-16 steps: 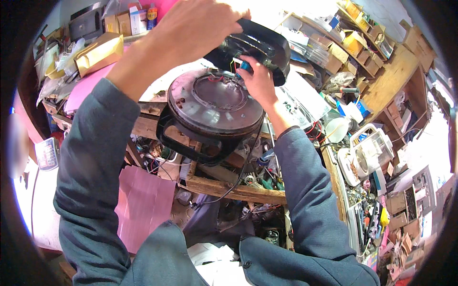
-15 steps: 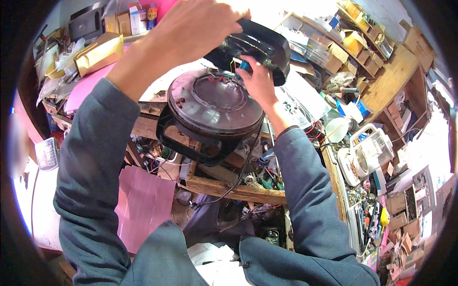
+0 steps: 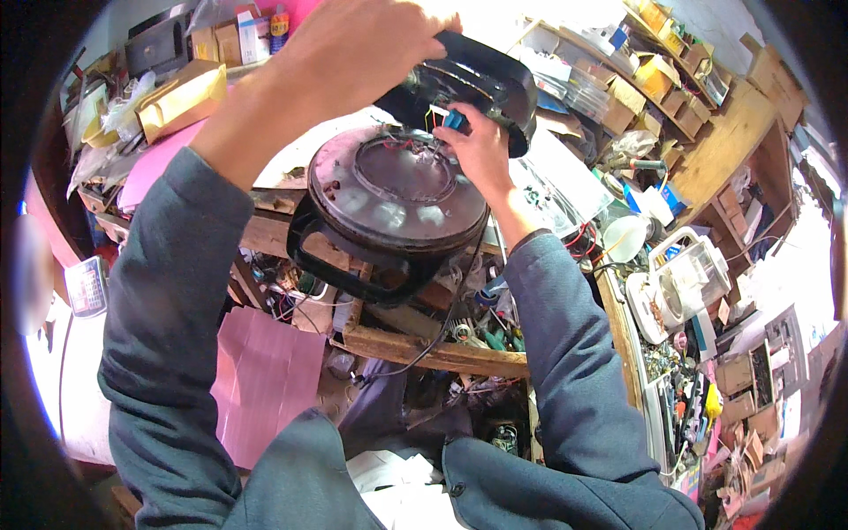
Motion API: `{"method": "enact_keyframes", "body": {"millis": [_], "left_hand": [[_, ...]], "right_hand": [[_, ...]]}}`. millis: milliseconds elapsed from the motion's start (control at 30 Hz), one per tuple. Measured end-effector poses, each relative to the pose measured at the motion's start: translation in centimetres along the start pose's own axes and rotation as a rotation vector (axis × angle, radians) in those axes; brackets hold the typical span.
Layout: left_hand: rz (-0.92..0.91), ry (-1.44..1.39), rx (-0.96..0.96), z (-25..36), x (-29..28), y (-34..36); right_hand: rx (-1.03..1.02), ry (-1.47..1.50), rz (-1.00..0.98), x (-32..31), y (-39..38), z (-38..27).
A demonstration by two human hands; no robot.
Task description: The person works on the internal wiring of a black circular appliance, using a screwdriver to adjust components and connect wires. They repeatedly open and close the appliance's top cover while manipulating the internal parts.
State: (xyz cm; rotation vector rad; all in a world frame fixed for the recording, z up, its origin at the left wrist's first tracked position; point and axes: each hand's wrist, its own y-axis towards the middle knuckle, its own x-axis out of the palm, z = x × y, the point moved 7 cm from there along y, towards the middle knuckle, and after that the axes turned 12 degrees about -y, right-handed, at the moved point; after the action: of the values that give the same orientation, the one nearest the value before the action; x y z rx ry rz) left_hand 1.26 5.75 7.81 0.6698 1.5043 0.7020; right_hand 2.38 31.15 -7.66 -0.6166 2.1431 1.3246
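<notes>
Blue-handled tool (image 3: 454, 118) in at the metal base (image 3: 405, 178)!
Fingers clamped: right hand (image 3: 482, 150) on it, left hand (image 3: 369, 49) on black cover (image 3: 518, 93) beyond the base

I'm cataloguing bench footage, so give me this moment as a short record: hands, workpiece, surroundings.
Left hand: holds tilted black cover
Right hand: grips blue-handled tool above round metal disc
Workpiece: round metal disc, red wires toward far side, black handle toward person
Surroundings: pink sheet lower left, calculator far left, clear container right
</notes>
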Motion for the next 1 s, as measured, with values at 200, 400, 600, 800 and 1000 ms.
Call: {"method": "enact_keyframes", "body": {"millis": [200, 400, 600, 800, 1000], "left_hand": [[0.046, -0.014, 0.026, 0.0, -0.2, 0.0], [0.013, 0.014, -0.006, -0.2, 0.1, 0.1], [0.118, -0.009, 0.074, -1.6, 0.8, -0.3], [0.106, 0.0, 0.085, -0.1, 0.1, -0.1], [-0.088, 0.17, -0.039, -0.3, 0.4, -0.1]], "right_hand": [[-0.149, -0.11, 0.053, -0.6, 0.1, -1.3], [-0.053, -0.187, 0.011, -1.3, 0.2, -1.8], [-0.075, -0.273, -0.021, -1.6, -0.3, -2.6], [-0.154, 0.045, -0.077, 0.1, 0.4, -0.4], [-0.202, -0.178, 0.011, -0.3, -0.3, -2.8]]}}
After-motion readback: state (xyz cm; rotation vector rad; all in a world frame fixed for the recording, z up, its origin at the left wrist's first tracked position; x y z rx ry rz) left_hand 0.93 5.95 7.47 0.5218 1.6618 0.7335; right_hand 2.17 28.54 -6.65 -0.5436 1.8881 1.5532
